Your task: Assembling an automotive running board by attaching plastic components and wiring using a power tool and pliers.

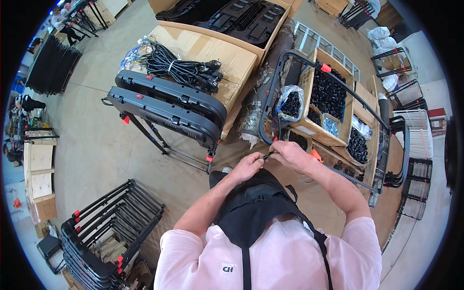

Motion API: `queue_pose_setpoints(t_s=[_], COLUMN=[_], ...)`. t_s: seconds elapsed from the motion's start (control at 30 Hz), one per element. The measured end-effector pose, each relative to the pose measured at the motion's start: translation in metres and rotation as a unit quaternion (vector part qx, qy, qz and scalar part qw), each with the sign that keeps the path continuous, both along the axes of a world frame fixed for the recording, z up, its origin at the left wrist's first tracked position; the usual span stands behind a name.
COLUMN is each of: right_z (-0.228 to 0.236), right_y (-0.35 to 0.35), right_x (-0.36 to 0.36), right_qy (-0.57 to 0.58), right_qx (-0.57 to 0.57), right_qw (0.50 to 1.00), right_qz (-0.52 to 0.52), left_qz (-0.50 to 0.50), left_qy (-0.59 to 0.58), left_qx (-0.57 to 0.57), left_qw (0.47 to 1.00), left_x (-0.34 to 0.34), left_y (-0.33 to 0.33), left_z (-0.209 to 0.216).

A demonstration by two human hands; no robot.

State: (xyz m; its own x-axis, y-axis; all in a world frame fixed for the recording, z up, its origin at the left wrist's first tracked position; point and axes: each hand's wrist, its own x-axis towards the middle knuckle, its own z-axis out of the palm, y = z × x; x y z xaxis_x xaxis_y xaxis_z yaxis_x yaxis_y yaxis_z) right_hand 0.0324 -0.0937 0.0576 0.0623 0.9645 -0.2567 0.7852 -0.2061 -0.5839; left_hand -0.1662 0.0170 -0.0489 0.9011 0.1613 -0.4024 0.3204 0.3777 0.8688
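In front of my apron, my left hand (248, 166) and my right hand (289, 155) meet with fingers pinched together. A small, dark, thin piece (267, 156) shows between their fingertips, too small to name surely. Just beyond my right hand is the rounded corner of a black tubular metal frame (262, 130) with a red corner piece (326, 67). Close to that corner hangs a thin dark wire (279, 131); whether it joins the piece in my fingers, I cannot tell.
Left of my hands stand two black motor housings (164, 113) on legs. Black power cables (169, 63) lie on a cardboard box (234, 55). A wooden crate (309, 126) of small black parts sits right, with a bag of parts (291, 103). Stacked black frames (104, 232) stand lower left.
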Motion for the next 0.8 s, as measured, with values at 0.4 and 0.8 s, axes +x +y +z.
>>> queue_pose_setpoints(t_s=[0.4, 0.8], right_z=[-0.006, -0.019], right_y=[0.004, -0.002], right_x=[-0.001, -0.007], right_qy=[-0.003, -0.032], right_qx=[0.157, 0.09], right_qw=[0.982, 0.992], right_qz=[0.105, 0.081], left_qz=[-0.002, 0.035], left_qy=[0.038, 0.077], left_qx=[-0.01, -0.009], left_qw=[0.999, 0.996], left_x=[0.005, 0.011], left_y=[0.002, -0.004], left_z=[0.01, 0.01])
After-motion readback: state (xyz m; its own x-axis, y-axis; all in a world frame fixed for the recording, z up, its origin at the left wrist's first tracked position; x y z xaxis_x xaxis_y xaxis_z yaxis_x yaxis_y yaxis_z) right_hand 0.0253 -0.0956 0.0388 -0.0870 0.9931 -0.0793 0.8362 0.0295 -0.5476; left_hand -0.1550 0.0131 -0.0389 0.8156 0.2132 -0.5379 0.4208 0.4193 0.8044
